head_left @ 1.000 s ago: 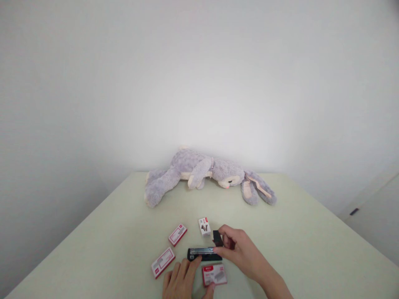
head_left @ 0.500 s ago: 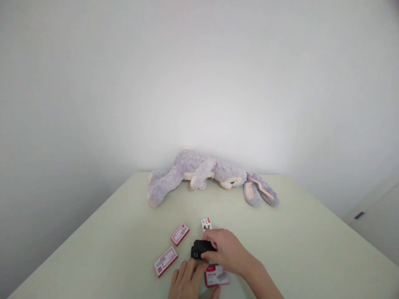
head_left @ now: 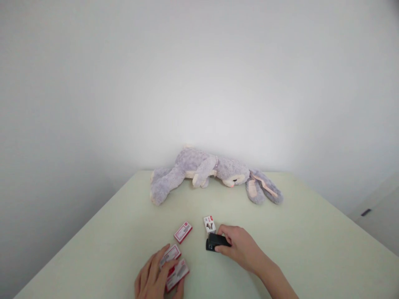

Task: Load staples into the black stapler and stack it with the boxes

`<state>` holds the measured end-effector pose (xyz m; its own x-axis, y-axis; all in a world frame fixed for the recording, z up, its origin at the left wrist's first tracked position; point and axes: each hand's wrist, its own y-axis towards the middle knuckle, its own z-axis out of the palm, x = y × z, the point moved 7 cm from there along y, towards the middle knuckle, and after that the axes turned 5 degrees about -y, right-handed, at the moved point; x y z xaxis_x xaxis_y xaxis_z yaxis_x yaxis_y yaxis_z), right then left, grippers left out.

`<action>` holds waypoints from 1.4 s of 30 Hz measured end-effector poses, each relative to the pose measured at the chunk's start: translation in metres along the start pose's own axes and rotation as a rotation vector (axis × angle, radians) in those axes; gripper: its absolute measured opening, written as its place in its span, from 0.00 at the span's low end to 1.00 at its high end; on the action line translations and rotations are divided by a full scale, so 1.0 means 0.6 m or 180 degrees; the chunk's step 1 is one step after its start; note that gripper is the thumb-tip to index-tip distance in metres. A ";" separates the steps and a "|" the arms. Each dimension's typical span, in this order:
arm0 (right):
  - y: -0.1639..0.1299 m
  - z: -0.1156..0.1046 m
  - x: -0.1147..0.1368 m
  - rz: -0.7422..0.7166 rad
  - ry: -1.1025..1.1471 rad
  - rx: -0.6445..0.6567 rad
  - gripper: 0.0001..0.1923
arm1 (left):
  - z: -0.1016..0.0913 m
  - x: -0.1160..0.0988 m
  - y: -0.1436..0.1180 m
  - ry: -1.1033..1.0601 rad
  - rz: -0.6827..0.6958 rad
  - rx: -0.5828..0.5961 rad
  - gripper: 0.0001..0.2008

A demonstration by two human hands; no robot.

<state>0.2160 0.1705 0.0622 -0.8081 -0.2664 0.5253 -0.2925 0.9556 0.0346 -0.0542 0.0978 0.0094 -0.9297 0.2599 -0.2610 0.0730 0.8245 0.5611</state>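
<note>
Head view: a person's right hand (head_left: 241,246) is gripping a black, oblong, plastic-looking stapler (head_left: 218,239) at its right end, between thumb and fingers. The stapler is pointing leftward at the pale green table (head_left: 274,218), its top arm covering the base, a small light mark showing near its left tip. Just behind it, a small white box with a red corner (head_left: 210,224) is standing. The left hand (head_left: 152,277) is grasping a flat red-and-white box (head_left: 181,272), overlapping in view a second red-and-white box (head_left: 171,253); a third red-and-white box (head_left: 183,232) is lying farther back. The boxes are hiding their contents.
</note>
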 end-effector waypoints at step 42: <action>-0.040 0.101 0.002 0.0295 0.1874 -0.0403 0.18 | 0.109 -0.128 0.060 -0.0077 0.0542 0.0162 0.30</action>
<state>0.1908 0.1395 0.0104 -0.3982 -0.1016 0.9117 -0.1422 0.9887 0.0480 0.0436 0.1400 -0.0017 -0.8934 0.4096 -0.1846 0.2475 0.7917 0.5586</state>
